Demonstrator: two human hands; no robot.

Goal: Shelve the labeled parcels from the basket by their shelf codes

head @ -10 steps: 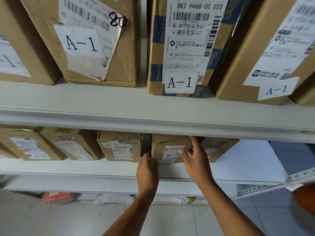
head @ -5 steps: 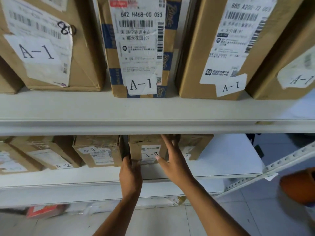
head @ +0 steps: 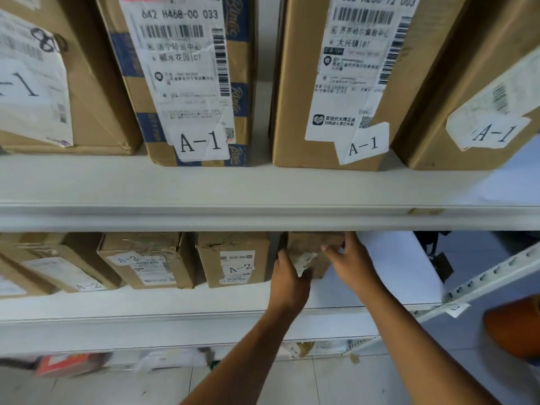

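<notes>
Hands flanked the parcel (head: 314,254) on the lower shelf (head: 146,302): left hand (head: 287,277) gripping its left side, right hand (head: 350,260) gripping its right.

We face a pale grey metal shelving unit (head: 263,194) with two boards in view, the upper shelf's front lip (head: 204,220) running across the middle. At the lower shelf's right end a perforated steel brace (head: 491,276) slants away. Below us lies a light tiled floor (head: 146,387) with thin grout lines, evenly lit. An orange rounded object (head: 514,328) sits at the right edge, blurred.
</notes>
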